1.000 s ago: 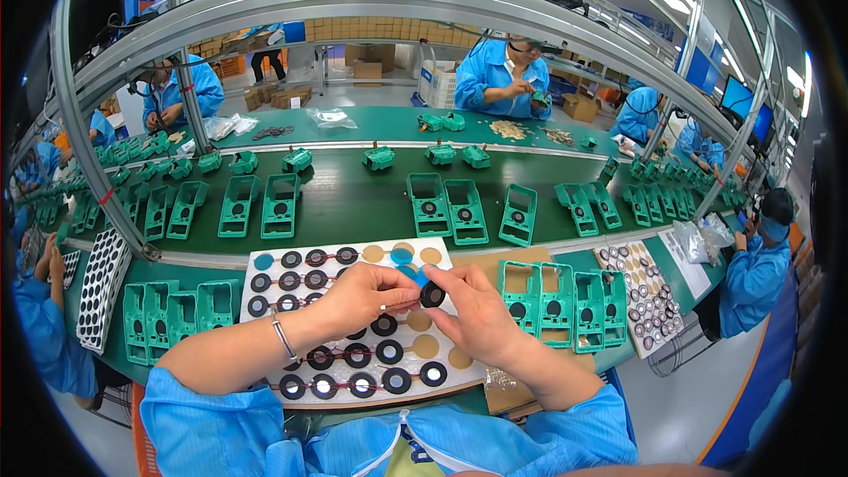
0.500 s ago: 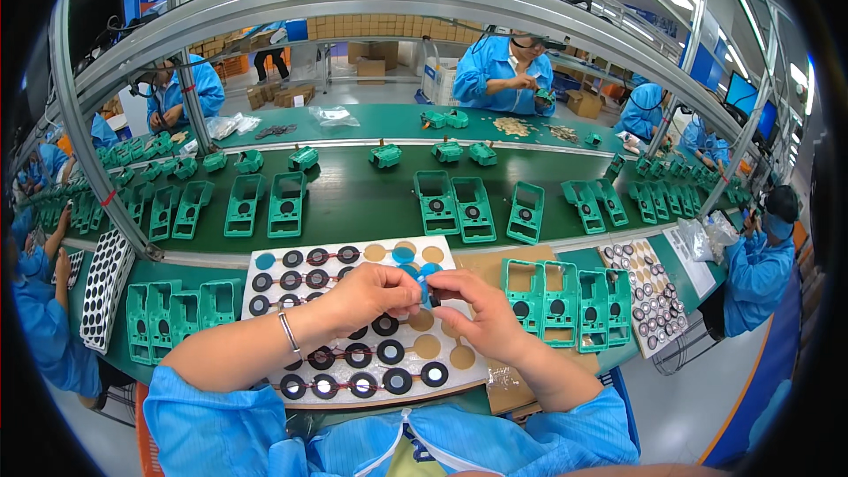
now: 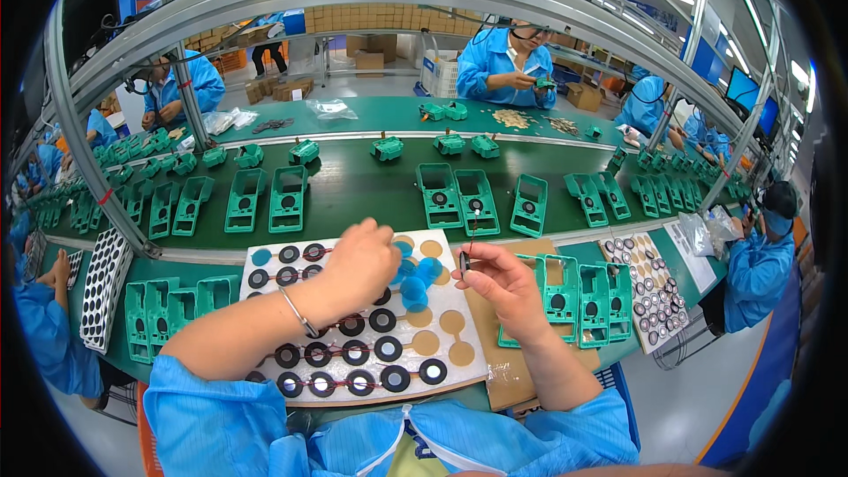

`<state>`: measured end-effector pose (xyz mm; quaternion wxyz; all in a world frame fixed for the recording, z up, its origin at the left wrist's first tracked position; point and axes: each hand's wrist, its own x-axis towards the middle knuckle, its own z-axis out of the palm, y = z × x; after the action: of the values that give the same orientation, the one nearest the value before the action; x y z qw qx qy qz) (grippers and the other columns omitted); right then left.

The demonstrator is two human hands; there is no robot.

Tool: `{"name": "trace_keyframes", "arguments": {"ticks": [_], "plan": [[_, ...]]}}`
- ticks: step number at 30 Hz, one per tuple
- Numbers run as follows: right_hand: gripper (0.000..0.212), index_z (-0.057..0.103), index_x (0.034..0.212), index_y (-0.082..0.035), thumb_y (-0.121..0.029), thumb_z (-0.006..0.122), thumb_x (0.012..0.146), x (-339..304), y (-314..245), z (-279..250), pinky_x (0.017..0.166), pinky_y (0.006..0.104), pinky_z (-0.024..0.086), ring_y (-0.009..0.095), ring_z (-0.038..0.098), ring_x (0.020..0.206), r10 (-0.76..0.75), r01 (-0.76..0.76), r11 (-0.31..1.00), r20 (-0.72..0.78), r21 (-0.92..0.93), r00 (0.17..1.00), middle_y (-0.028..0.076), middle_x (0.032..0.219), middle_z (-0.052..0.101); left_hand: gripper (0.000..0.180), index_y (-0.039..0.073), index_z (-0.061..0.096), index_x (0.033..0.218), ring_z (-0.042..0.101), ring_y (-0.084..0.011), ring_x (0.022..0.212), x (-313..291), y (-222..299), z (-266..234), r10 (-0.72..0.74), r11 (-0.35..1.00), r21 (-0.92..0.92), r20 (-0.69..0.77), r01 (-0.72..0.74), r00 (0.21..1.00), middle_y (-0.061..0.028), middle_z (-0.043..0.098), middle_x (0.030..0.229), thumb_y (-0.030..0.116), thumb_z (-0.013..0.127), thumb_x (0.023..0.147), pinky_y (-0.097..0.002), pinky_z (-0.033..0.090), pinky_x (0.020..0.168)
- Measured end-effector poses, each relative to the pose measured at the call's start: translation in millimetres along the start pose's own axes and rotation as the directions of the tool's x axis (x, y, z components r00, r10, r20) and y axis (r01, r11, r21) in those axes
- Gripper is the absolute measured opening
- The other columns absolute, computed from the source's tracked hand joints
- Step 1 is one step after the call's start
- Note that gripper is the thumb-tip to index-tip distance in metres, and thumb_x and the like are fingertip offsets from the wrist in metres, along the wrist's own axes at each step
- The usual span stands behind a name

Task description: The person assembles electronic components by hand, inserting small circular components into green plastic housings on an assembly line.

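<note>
Between the thumb and fingers of my right hand (image 3: 499, 283) is a small black round speaker (image 3: 465, 263), held on edge, with a thin red wire rising from it. My left hand (image 3: 367, 261) is over the upper part of a white foam tray (image 3: 473, 362), its fingers curled together; whatever they hold, if anything, is hidden. Several translucent blue film discs (image 3: 415, 287) lie in a loose heap on the tray between my hands. Rows of black round speakers (image 3: 389, 348) with red wires sit in the tray, and several tan round recesses (image 3: 426, 342) show at its right side.
Green plastic housings (image 3: 558, 300) stand on cardboard (image 3: 508, 380) to the right, more green housings (image 3: 168, 318) to the left. Beyond, a green conveyor belt (image 3: 362, 203) carries further housings. Another foam tray of round parts (image 3: 649, 291) lies far right. A co-worker (image 3: 508, 66) sits opposite.
My hands have parted. The left one moved up and left, the right one moved right with the speaker turned on edge. The blue film heap is now uncovered.
</note>
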<state>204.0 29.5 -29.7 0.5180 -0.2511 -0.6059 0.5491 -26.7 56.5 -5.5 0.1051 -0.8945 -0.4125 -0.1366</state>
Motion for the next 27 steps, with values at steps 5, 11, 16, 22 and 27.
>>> {"name": "trace_keyframes", "arguments": {"ticks": [5, 11, 16, 22, 27], "plan": [[0.039, 0.046, 0.121, 0.002, 0.0, 0.058, 0.084, 5, -11, -2, 0.083, 0.0295, 0.048, 0.016, 0.056, 0.1, 0.109, -0.113, 0.992, 0.076, 0.053, 0.991, 0.009, 0.112, 0.054, 0.009, 0.005, 0.064, 0.071, 0.059, -0.0272, 0.075, 19, -127, -4, -0.47, 0.88, -0.226, -0.28, 0.418, 0.837, -0.0131, 0.061, 0.077, 0.013, 0.061, 0.071, -0.038, 0.047, 0.066], [0.038, 0.046, 0.12, 0.003, 0.0, 0.058, 0.084, 20, -2, 11, 0.083, 0.0274, 0.047, 0.014, 0.056, 0.094, 0.061, -0.067, 0.997, 0.123, 0.044, 0.99, 0.009, 0.11, 0.055, 0.02, 0.007, 0.066, 0.077, 0.06, -0.0245, 0.067, -41, -294, 79, -0.735, 0.626, 0.045, 0.366, 0.779, 0.57, -0.0119, 0.063, 0.075, 0.026, 0.067, 0.073, -0.0354, 0.048, 0.062], [0.036, 0.048, 0.117, 0.003, 0.0, 0.059, 0.083, 27, 6, 10, 0.083, 0.0255, 0.045, 0.011, 0.054, 0.092, 0.009, -0.006, 0.999, 0.074, -0.036, 0.997, 0.007, 0.106, 0.055, 0.025, 0.017, 0.068, 0.095, 0.063, -0.0266, 0.08, -32, -294, 132, -0.725, 0.666, 0.327, 0.494, 0.671, 0.479, -0.0143, 0.064, 0.091, 0.036, 0.063, 0.079, -0.0364, 0.051, 0.069], [0.03, 0.056, 0.11, -0.001, -0.002, 0.062, 0.081, 36, 5, 18, 0.081, 0.0251, 0.045, 0.011, 0.054, 0.088, -0.046, 0.046, 0.988, 0.005, -0.15, 0.999, 0.004, 0.098, 0.055, 0.027, -0.001, 0.061, 0.069, 0.057, -0.018, 0.05, -23, -297, 138, -0.76, 0.313, -0.059, 0.584, 0.948, 0.287, -0.0086, 0.057, 0.059, 0.023, 0.065, 0.082, -0.0309, 0.049, 0.051], [0.03, 0.059, 0.107, -0.004, -0.004, 0.066, 0.078, 45, 10, 20, 0.078, 0.0271, 0.045, 0.014, 0.053, 0.087, -0.134, 0.11, 0.956, -0.072, -0.27, 0.988, 0.005, 0.098, 0.057, 0.012, -0.002, 0.055, 0.074, 0.049, -0.0098, 0.049, -1, -225, 54, -0.649, -0.165, -0.679, 0.621, 0.715, 0.44, -0.003, 0.05, 0.059, 0.005, 0.063, 0.08, -0.0213, 0.044, 0.042]]}}
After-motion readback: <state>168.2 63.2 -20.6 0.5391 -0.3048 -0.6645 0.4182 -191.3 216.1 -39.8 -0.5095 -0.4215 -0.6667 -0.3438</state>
